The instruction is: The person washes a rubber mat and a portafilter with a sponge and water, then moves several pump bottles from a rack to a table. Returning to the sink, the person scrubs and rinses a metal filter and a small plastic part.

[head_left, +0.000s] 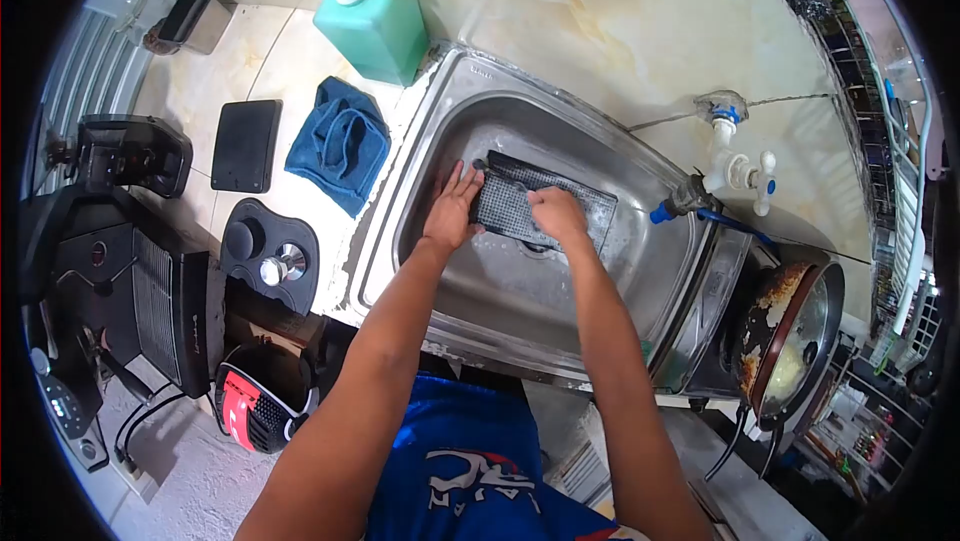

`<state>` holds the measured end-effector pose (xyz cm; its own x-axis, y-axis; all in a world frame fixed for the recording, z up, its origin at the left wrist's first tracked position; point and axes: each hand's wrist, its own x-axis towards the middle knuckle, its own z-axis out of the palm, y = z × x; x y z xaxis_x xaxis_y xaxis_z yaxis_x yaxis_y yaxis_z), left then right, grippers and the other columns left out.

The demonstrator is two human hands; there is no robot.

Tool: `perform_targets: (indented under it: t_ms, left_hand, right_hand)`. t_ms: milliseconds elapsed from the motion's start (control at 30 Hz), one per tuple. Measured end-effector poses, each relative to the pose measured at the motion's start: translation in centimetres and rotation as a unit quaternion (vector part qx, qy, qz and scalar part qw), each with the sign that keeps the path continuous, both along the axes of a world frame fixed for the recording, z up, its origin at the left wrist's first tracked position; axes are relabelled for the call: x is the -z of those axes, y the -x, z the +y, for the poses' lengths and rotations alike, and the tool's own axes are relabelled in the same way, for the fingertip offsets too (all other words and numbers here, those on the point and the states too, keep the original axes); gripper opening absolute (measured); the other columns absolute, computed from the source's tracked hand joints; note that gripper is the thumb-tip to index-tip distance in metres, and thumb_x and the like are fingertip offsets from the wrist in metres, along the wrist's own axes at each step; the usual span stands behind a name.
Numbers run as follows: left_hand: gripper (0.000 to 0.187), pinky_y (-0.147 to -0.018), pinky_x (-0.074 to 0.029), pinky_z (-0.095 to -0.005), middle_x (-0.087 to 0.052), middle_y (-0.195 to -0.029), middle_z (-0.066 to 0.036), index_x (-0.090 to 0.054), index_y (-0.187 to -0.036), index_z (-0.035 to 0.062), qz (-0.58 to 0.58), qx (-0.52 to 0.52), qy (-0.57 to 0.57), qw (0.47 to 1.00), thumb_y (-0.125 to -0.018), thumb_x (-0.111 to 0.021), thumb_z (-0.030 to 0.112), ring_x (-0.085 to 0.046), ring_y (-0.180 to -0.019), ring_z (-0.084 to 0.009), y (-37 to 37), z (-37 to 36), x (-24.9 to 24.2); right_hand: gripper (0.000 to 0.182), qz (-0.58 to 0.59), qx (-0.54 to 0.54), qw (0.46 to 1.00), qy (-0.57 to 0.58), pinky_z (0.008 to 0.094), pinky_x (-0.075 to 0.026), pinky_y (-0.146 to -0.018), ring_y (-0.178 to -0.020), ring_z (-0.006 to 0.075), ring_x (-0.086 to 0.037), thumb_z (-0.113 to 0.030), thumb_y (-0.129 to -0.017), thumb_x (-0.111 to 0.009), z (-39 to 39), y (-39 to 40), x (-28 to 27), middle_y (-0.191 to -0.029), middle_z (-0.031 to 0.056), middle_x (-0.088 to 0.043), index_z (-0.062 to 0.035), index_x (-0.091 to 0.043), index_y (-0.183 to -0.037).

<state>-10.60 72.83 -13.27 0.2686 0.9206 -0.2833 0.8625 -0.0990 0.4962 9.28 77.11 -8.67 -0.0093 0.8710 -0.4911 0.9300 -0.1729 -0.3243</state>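
A dark rectangular mat with a fine grid texture [590, 205] lies at a slant in the basin of the metal sink [520, 302]. At the mat's left end, my left hand [454, 207] rests with its fingers spread, the fingertips near a small dark object whose shape is unclear. My right hand [557, 215] is closed over the middle of the mat, its fingers curled. Whatever it may grip is mostly hidden under the fingers. Part of the drain shows below the mat's lower edge.
Left of the sink are a green soap bottle [374, 33], a blue cloth [340, 144], a black scale [246, 146] and a tamping stand [270, 252]. A tap [727, 159] juts out at the right, above stacked pans [787, 343]. A coffee machine [150, 286] stands far left.
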Motion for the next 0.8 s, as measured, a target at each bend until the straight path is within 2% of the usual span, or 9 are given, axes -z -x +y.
perform_targets:
  t_ms: [100, 133, 267, 367, 433, 467, 633, 733, 800]
  left_hand:
    - [0.095, -0.113, -0.014, -0.0457, -0.023, -0.149, -0.005, -0.033, -0.139, 0.0100, 0.032, 0.000, -0.042, 0.999, -0.059, -0.080, 0.030, -0.016, -0.139, -0.0245, -0.4, -0.4, 0.1]
    - [0.077, -0.111, -0.016, -0.0492, -0.023, -0.149, -0.009, -0.032, -0.139, 0.0098, 0.040, 0.002, -0.007, 0.999, -0.074, -0.068, 0.026, -0.018, -0.138, -0.0257, -0.7, -0.3, -1.1]
    - [0.051, -0.106, -0.017, -0.0581, -0.023, -0.148, -0.017, -0.033, -0.139, 0.0083, 0.154, -0.043, -0.077, 0.984, -0.088, -0.037, 0.013, -0.021, -0.137, -0.0322, -5.0, -3.3, -0.1]
    - [0.058, -0.106, -0.017, -0.0591, -0.017, -0.149, -0.018, -0.031, -0.140, 0.0066, 0.120, -0.023, -0.063, 0.991, -0.086, -0.046, 0.020, -0.014, -0.139, -0.0329, -9.6, -6.5, -1.0]
    - [0.074, -0.107, -0.015, -0.0589, -0.011, -0.151, -0.015, -0.028, -0.141, 0.0072, 0.068, -0.013, 0.114, 0.991, -0.078, -0.059, 0.029, -0.006, -0.140, -0.0328, -10.4, -6.3, -2.9]
    - [0.105, -0.106, -0.016, -0.0593, -0.003, -0.152, -0.014, -0.023, -0.143, 0.0085, 0.069, -0.020, 0.112, 0.991, -0.061, -0.076, 0.049, 0.000, -0.140, -0.0346, -10.9, -6.6, -1.2]
    - [0.101, -0.105, -0.017, -0.0624, -0.004, -0.152, -0.011, -0.025, -0.142, 0.0099, 0.080, 0.030, 0.133, 0.988, -0.063, -0.075, 0.046, -0.001, -0.140, -0.0320, -8.6, -6.5, -1.4]
    - [0.098, -0.105, -0.018, -0.0630, -0.004, -0.153, -0.008, -0.027, -0.142, 0.0106, 0.065, 0.044, 0.132, 0.988, -0.063, -0.074, 0.046, -0.002, -0.140, -0.0311, -8.3, -6.2, -1.7]
    - [0.098, -0.105, -0.018, -0.0619, -0.003, -0.152, -0.010, -0.027, -0.142, 0.0105, 0.063, 0.038, 0.134, 0.988, -0.064, -0.074, 0.045, -0.002, -0.140, -0.0313, -8.5, -5.7, -1.7]
  right_hand:
    - [0.035, 0.039, -0.021, 0.999, -0.008, 0.0461, -0.044, -0.073, -0.083, 0.0381, -0.059, -0.036, -0.087, -0.048, -0.7, -3.8, 0.1, -0.083, 0.0196, -0.062, -0.0066, -0.066, -0.082]
    - [0.037, 0.031, -0.022, 0.999, 0.009, 0.0436, -0.042, -0.066, -0.073, 0.0370, -0.058, -0.035, -0.088, -0.048, -1.4, -7.1, 0.2, -0.076, 0.0205, -0.059, -0.0021, -0.062, -0.080]
    - [0.038, 0.019, 0.003, 1.000, -0.021, 0.0429, -0.042, -0.064, -0.068, 0.0362, -0.057, -0.033, -0.087, -0.052, -7.1, -20.8, -1.5, -0.071, 0.0231, -0.058, 0.0029, -0.061, -0.081]
    - [0.039, -0.035, -0.020, 0.999, 0.030, 0.0437, -0.043, -0.068, -0.075, 0.0389, -0.059, -0.036, -0.087, -0.052, -6.8, -20.6, -3.1, -0.074, 0.0243, -0.059, 0.0021, -0.062, -0.083]
    - [0.042, -0.044, -0.040, 0.996, 0.064, 0.0444, -0.044, -0.069, -0.079, 0.0407, -0.058, -0.038, -0.087, -0.050, -4.7, -17.3, -1.9, -0.077, 0.0247, -0.059, 0.0011, -0.063, -0.083]
    - [0.042, -0.037, -0.050, 0.996, 0.061, 0.0448, -0.044, -0.070, -0.080, 0.0412, -0.058, -0.039, -0.087, -0.050, -3.6, -14.7, 0.1, -0.078, 0.0246, -0.059, 0.0007, -0.063, -0.082]
    - [0.039, 0.040, -0.073, 0.997, -0.003, 0.0455, -0.044, -0.075, -0.085, 0.0396, -0.058, -0.037, -0.087, -0.048, -0.2, -3.2, 1.6, -0.087, 0.0217, -0.062, -0.0028, -0.065, -0.082]
    - [0.036, 0.035, -0.098, 0.993, -0.051, 0.0424, -0.045, -0.072, -0.081, 0.0389, -0.059, -0.035, -0.087, -0.050, -3.6, -11.0, 1.6, -0.081, 0.0230, -0.060, -0.0032, -0.065, -0.081]
    - [0.034, -0.091, -0.045, 0.991, 0.082, 0.0423, -0.045, -0.073, -0.083, 0.0382, -0.060, -0.034, -0.087, -0.051, -4.4, -14.6, -1.9, -0.083, 0.0218, -0.062, -0.0034, -0.066, -0.085]
